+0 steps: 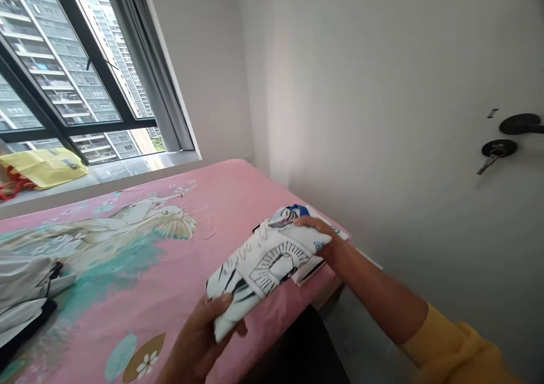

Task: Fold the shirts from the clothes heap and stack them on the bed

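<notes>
One feed on my end: head cam, person-worn, looking forward and down over the bed from its near side. Left hand and right hand are close to the lens, in the lower part of the view. Window sits farther off, upper left; door handle at the right edge. I see the window lines slanting.

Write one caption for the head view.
Over a pink bed, left hand grips folded printed cloth; right hand touches it.
</notes>
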Available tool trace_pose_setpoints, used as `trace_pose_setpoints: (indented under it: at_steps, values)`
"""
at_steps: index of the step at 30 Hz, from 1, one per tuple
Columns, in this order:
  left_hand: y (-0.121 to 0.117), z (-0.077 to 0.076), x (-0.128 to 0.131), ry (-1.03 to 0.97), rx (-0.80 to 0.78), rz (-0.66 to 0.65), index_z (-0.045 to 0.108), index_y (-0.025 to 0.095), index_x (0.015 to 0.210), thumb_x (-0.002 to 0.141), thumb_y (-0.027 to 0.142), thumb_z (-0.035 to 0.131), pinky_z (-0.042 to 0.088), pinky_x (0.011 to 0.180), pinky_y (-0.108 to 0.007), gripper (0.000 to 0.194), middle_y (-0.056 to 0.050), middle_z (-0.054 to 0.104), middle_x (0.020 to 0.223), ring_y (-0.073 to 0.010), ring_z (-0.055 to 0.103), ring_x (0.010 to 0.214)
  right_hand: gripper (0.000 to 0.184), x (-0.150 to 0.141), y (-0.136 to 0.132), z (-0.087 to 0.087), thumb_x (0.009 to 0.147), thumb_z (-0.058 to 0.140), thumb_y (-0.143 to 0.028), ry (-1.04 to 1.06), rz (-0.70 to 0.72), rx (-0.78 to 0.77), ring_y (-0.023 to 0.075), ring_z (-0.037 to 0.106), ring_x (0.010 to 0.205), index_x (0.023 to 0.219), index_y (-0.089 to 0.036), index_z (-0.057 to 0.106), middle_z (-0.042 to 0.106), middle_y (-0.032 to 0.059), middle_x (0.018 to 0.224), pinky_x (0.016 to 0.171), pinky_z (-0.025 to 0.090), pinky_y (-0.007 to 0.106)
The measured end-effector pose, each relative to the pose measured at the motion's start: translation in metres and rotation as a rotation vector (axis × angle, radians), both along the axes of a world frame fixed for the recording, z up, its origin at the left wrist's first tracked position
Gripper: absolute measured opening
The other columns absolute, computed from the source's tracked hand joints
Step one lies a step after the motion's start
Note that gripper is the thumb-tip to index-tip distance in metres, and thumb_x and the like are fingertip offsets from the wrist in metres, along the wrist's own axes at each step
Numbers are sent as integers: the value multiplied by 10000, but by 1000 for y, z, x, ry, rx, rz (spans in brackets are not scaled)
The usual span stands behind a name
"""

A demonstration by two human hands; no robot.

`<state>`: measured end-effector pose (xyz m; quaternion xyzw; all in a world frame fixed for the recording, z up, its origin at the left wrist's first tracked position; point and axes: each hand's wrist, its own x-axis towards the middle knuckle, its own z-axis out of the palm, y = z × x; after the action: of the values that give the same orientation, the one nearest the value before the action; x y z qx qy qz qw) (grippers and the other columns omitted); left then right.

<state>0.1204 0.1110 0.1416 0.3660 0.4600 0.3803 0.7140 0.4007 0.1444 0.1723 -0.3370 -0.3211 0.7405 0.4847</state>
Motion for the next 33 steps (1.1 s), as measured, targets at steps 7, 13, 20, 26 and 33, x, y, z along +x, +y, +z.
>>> trace_pose_setpoints:
  at_steps: [7, 13, 20, 26, 33]
  values:
    - [62, -9, 133, -87, 145, -203, 578, 148, 913, 593, 305, 747, 499, 502, -287, 394, -35, 635, 710, -145, 580, 534, 350, 145, 70, -26, 671, 670, -184, -325, -177, 147, 189, 644, 818, 1013, -148, 609, 684, 47, 843, 775, 526, 321]
    - [72, -119, 189, 160, -135, -259, 515, 191, 856, 602, 371, 753, 472, 467, -257, 392, 23, 579, 657, -139, 595, 499, 341, 210, 58, -142, 593, 765, -205, -582, -317, -212, 102, 527, 483, 894, -145, 615, 603, -2, 600, 457, 484, 236]
    - [101, -124, 194, 251, -164, -160, 562, 157, 827, 640, 547, 705, 380, 379, -220, 456, 2, 569, 624, -136, 574, 467, 268, 215, 61, -166, 679, 719, -284, -677, -385, -256, 74, 504, 440, 887, -159, 606, 611, -2, 641, 332, 312, 143]
    - [142, -124, 205, 109, -225, 176, 560, 138, 809, 757, 313, 654, 446, 439, -238, 205, -7, 564, 609, -119, 549, 483, 277, 203, 57, -158, 694, 666, -182, -738, -398, -262, 40, 449, 390, 958, -153, 586, 576, -43, 582, 341, 319, 132]
    - [182, -105, 207, 69, -50, 190, 589, 220, 928, 713, 123, 635, 480, 545, -208, 240, -8, 651, 843, -99, 600, 613, 179, 201, 39, -158, 711, 628, -186, -756, -416, -252, 27, 437, 377, 882, -156, 587, 541, -62, 563, 343, 319, 126]
